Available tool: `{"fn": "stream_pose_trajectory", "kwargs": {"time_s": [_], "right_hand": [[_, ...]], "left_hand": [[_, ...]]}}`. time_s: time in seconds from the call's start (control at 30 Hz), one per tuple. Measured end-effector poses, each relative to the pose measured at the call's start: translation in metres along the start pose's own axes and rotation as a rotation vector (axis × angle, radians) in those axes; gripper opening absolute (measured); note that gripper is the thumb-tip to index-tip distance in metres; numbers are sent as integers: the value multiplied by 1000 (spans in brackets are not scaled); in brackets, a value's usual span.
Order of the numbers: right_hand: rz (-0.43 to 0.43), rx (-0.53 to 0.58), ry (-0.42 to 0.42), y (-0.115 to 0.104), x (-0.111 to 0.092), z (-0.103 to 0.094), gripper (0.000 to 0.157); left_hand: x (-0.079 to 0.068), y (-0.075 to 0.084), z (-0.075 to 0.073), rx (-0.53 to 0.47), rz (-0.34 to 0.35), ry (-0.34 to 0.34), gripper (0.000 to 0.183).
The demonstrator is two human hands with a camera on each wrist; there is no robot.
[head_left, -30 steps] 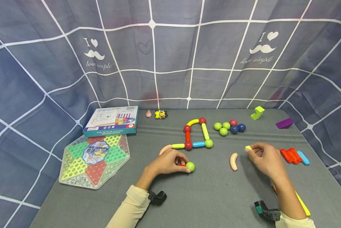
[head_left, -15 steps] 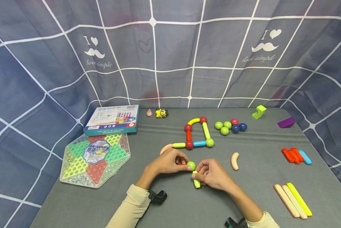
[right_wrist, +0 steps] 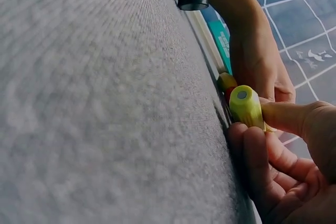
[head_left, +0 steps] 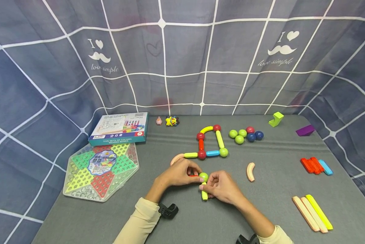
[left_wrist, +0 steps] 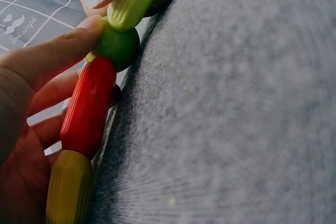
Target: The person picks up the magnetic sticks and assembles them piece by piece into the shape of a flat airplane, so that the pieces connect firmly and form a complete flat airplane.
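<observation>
In the head view my left hand (head_left: 180,173) grips a green ball (head_left: 203,176), its thumb pressed against the ball. The left wrist view shows a ribbed red rod (left_wrist: 90,106) joined to that ball, and a darker yellow rod (left_wrist: 69,190) follows at the red one's other end. My right hand (head_left: 224,188) pinches a short yellow-green rod (head_left: 204,195) between thumb and fingers, one end against the ball. Its free end, with a round grey spot, faces the right wrist camera. Behind my left hand, a curved wooden piece (head_left: 177,158) is partly hidden.
Beyond the hands lies a loop of joined rods and balls (head_left: 213,153). Loose green, red and blue balls (head_left: 239,139) sit behind it. A curved wooden stick (head_left: 250,171), red rods (head_left: 311,165) and long sticks (head_left: 312,213) lie right; a hexagonal game board (head_left: 101,171) lies left.
My right hand has come in from the right with the yellow-green rod, then shifted slightly left, bringing the rod's end to the green ball. My left hand has stayed put.
</observation>
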State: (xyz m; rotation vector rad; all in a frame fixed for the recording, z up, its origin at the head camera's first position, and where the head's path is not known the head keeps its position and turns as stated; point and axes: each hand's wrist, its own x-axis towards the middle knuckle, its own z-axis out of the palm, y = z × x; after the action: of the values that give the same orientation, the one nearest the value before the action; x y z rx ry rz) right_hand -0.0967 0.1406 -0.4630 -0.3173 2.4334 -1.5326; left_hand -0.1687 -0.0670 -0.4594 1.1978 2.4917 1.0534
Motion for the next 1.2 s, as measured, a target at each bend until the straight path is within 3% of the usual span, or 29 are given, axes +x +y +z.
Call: {"fn": "stream_pose_trajectory", "kwargs": {"time_s": [0.13, 0.27, 0.37, 0.47, 0.57, 0.63, 0.8, 1.07, 1.2], "right_hand": [[5, 29, -47, 0, -2, -11, 30], [-5, 35, 5, 0, -5, -46, 30], [-12, 20, 155, 4, -10, -91, 32], [24, -188, 419, 15, -22, -139, 34], [170, -427, 669, 32, -38, -178, 37], [295, -509, 736, 45, -48, -198, 41], [484, -598, 673, 72, -66, -227, 46], [577, -649, 572, 85, -77, -240, 48], [556, -660, 538, 85, -76, -238, 50]], "left_hand": [[-1, 1, -1, -16, 5, -5, 19], [-2, 1, -2, -15, 1, -7, 18], [-2, 0, -3, -9, -2, -12, 17], [-2, 0, -3, -16, -3, -21, 18], [-1, 0, -3, -24, 2, -25, 19], [-1, 0, -3, -25, 10, -19, 19], [-2, 0, -1, -14, 28, -1, 19], [-2, -1, 1, -18, 4, -1, 20], [-2, 0, 0, -8, -1, 3, 20]]}}
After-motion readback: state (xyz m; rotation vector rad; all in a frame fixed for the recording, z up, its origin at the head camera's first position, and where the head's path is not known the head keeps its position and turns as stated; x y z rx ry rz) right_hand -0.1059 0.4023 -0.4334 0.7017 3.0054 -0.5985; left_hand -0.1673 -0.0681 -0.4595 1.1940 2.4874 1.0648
